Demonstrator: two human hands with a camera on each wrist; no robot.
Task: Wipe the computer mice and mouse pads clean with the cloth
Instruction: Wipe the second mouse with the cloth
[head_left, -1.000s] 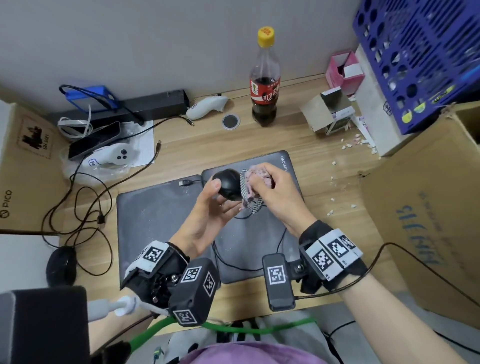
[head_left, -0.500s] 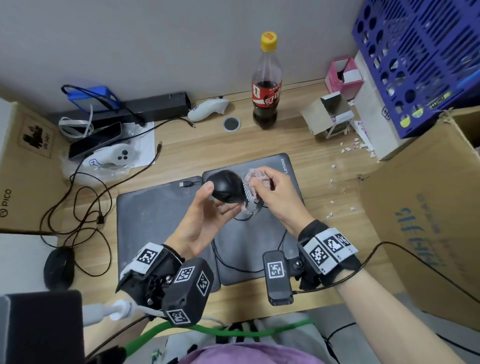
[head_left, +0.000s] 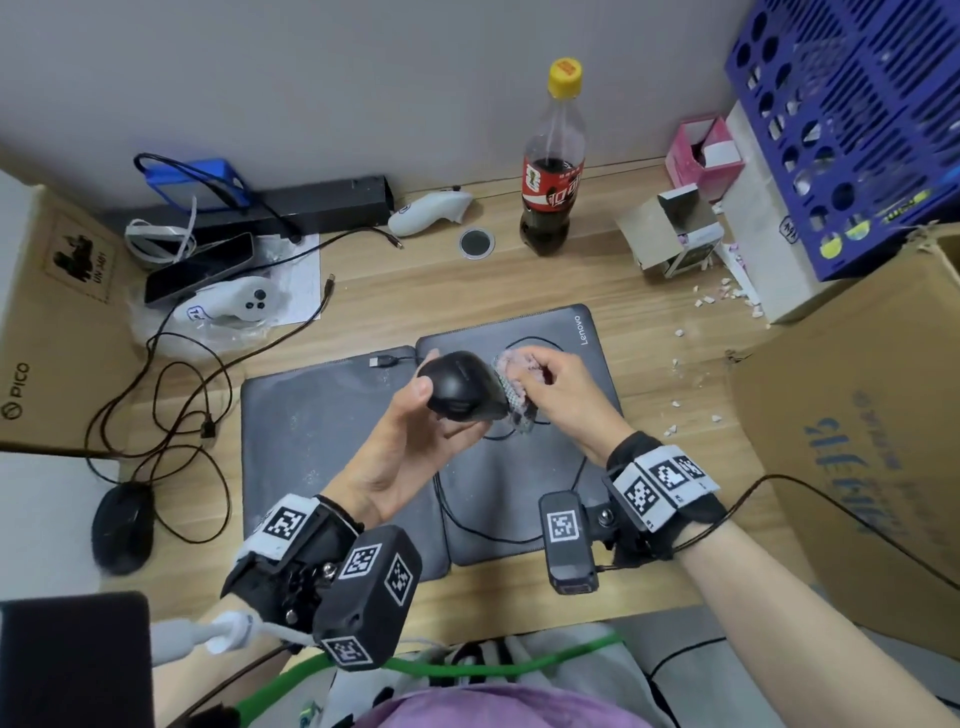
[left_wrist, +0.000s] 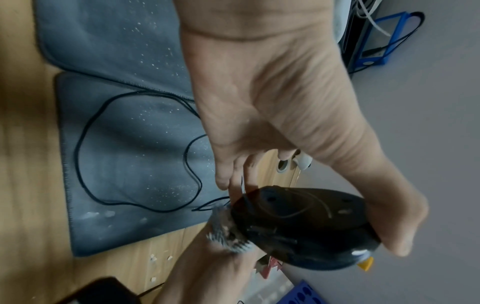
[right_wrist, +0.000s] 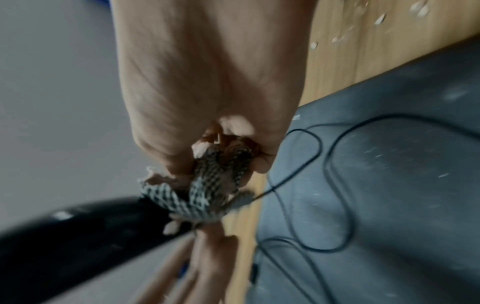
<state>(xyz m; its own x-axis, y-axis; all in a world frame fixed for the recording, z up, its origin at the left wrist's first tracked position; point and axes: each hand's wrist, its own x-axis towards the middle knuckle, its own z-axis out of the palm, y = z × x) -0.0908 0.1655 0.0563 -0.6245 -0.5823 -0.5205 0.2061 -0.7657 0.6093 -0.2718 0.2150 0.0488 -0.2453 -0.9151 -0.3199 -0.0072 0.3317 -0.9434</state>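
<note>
My left hand (head_left: 415, 431) holds a black wired mouse (head_left: 460, 385) in the air above the two grey mouse pads, thumb on one side and fingers beneath. The left wrist view shows the mouse's (left_wrist: 303, 228) underside. My right hand (head_left: 558, 395) grips a bunched pink and black-and-white checked cloth (head_left: 511, 387) and presses it against the mouse's right end. The cloth (right_wrist: 207, 185) fills that fist in the right wrist view. The left pad (head_left: 311, 441) and the Lenovo pad (head_left: 561, 467) carry white specks, and the mouse cable (head_left: 498, 530) loops across them. A second black mouse (head_left: 123, 527) lies at the desk's left edge.
A cola bottle (head_left: 553, 171) stands behind the pads. White controllers (head_left: 234, 306), a phone and tangled cables crowd the back left. Cardboard boxes (head_left: 857, 441) and a blue crate (head_left: 852, 119) close off the right. White crumbs (head_left: 696, 364) lie on the wood.
My left hand has turned the mouse so more of its body faces up. The right hand with the cloth has slid along the mouse's right end.
</note>
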